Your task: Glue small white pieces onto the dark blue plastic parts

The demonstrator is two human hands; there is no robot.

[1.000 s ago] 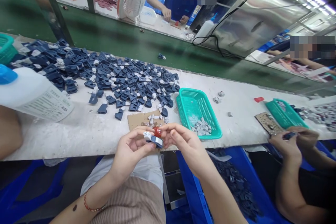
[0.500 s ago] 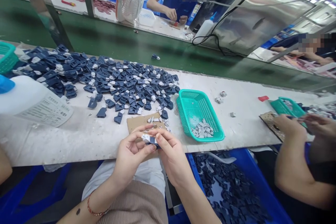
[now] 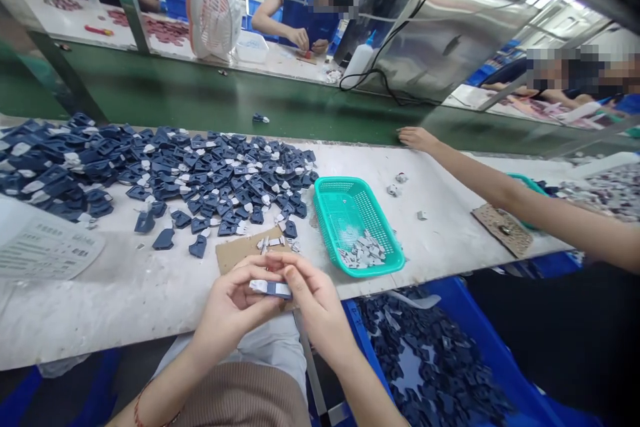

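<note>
Since half a second ago, a co-worker's bare arm (image 3: 500,187) at the right has extended across the white-topped workbench (image 3: 165,300), its hand (image 3: 417,139) reaching the far edge beside the green conveyor surface (image 3: 345,113). The wearer's left hand (image 3: 237,300) is nearly closed, gripping a small navy-and-white plastic part (image 3: 273,289) between thumb and curled fingers. The right hand (image 3: 315,297) is likewise nearly closed, thumb and fingertips on the part's right end. The part is located above the bench's near edge, in front of a flat brown cardboard piece (image 3: 230,255). Right of the cardboard stands a teal perforated plastic basket (image 3: 345,210) containing small pale grey pieces (image 3: 363,251). A heap of navy plastic parts (image 3: 225,180) with white tips lies beyond the cardboard and to its left.
</note>
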